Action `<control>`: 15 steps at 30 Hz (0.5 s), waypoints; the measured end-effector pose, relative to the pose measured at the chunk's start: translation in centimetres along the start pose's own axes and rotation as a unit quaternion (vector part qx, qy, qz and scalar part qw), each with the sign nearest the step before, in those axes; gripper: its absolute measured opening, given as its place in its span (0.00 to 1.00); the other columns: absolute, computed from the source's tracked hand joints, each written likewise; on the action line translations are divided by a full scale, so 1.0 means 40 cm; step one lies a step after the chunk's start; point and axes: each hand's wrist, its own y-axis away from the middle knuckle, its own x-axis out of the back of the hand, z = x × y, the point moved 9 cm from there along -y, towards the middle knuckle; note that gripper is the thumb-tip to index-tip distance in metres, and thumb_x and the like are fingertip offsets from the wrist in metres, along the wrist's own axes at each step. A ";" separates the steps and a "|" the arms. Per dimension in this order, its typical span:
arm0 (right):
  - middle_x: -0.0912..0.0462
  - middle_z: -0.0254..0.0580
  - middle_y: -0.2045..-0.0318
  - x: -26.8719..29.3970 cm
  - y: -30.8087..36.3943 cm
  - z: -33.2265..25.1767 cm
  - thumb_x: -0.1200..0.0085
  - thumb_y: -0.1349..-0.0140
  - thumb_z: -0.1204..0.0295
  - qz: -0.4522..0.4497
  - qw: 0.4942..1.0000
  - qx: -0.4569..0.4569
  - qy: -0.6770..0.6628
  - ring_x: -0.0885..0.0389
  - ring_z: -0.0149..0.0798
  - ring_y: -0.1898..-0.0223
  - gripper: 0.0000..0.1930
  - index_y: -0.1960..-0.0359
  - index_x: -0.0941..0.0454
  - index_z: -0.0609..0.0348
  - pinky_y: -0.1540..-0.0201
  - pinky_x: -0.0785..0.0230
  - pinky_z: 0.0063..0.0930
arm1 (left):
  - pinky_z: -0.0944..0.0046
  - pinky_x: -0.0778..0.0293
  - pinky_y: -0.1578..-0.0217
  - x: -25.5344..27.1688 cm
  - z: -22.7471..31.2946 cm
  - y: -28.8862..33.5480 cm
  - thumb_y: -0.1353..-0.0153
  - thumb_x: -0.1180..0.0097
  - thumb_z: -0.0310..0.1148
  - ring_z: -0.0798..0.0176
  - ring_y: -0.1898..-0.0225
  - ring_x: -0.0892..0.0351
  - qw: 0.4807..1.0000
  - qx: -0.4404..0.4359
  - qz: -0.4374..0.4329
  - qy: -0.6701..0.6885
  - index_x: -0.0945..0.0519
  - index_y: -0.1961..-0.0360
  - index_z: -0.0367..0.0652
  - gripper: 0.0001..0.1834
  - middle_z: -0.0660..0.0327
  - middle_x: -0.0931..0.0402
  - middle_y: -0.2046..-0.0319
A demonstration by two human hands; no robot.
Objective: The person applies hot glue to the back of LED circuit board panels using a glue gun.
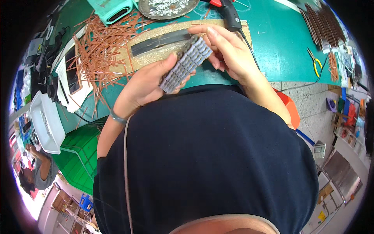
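My left hand (150,82) is closed round a grey block (186,65) made up of several rows of small rounded pieces. The block is tilted, its upper end pointing to the far right. Beside that upper end is my right hand (231,50), with the thumb and fingers apart and the index finger stretched to the left. Whether its fingertips touch the block is hard to make out. Just beyond both hands lies a long dark grey strip (156,43) on a tan, rough-surfaced board (171,27).
Thin reddish-brown strips (101,46) are heaped at the left. A metal dish (146,11) of silvery bits and a black-and-red corded tool (231,17) stand at the back. Yellow-handled pliers (316,66) and dark bundled strips (321,25) lie right. A white bin (46,124) is left; another person (41,167) is beyond.
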 end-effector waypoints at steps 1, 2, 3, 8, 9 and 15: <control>0.32 0.27 0.84 -0.002 -0.019 0.008 0.65 0.35 0.55 -0.002 0.999 -0.019 -0.033 0.41 0.18 0.89 0.23 0.53 0.29 0.63 0.90 0.55 0.11 | 0.70 0.34 0.75 -0.042 -0.030 0.005 0.36 0.63 0.50 0.70 0.72 0.31 0.937 0.109 -0.087 0.319 0.32 0.55 0.33 0.26 0.60 0.31 0.73; 0.30 0.28 0.84 -0.004 -0.036 0.020 0.62 0.36 0.55 -0.017 0.996 -0.044 -0.081 0.40 0.18 0.90 0.23 0.56 0.27 0.63 0.91 0.54 0.10 | 0.74 0.37 0.78 -0.044 -0.027 0.002 0.35 0.66 0.51 0.71 0.75 0.34 0.932 0.102 -0.079 0.338 0.32 0.56 0.32 0.28 0.61 0.32 0.74; 0.29 0.29 0.85 -0.010 -0.048 0.030 0.60 0.36 0.54 -0.032 0.989 -0.070 -0.129 0.39 0.18 0.91 0.23 0.58 0.25 0.63 0.92 0.53 0.10 | 0.74 0.37 0.78 -0.039 -0.025 -0.001 0.35 0.66 0.51 0.71 0.75 0.34 0.934 0.096 -0.076 0.336 0.32 0.56 0.32 0.28 0.61 0.32 0.74; 0.29 0.30 0.86 -0.022 -0.058 0.035 0.60 0.37 0.53 -0.030 0.990 -0.061 -0.125 0.40 0.18 0.92 0.24 0.60 0.25 0.66 0.93 0.54 0.10 | 0.74 0.40 0.82 -0.046 -0.017 0.009 0.35 0.69 0.52 0.72 0.80 0.39 0.924 0.080 -0.089 0.364 0.32 0.58 0.29 0.30 0.62 0.34 0.77; 0.28 0.30 0.86 -0.016 -0.060 0.043 0.60 0.37 0.53 -0.020 0.990 -0.061 -0.128 0.40 0.19 0.92 0.24 0.61 0.25 0.66 0.93 0.54 0.11 | 0.74 0.40 0.82 -0.047 -0.017 0.009 0.35 0.70 0.52 0.72 0.80 0.38 0.924 0.078 -0.093 0.363 0.32 0.58 0.29 0.30 0.62 0.34 0.77; 0.29 0.33 0.84 -0.010 -0.058 0.052 0.64 0.34 0.57 0.023 0.988 -0.082 -0.132 0.44 0.20 0.91 0.24 0.57 0.27 0.69 0.90 0.53 0.12 | 0.74 0.39 0.82 -0.040 -0.017 -0.002 0.34 0.71 0.51 0.72 0.80 0.38 0.920 0.066 -0.101 0.372 0.31 0.58 0.29 0.30 0.62 0.33 0.78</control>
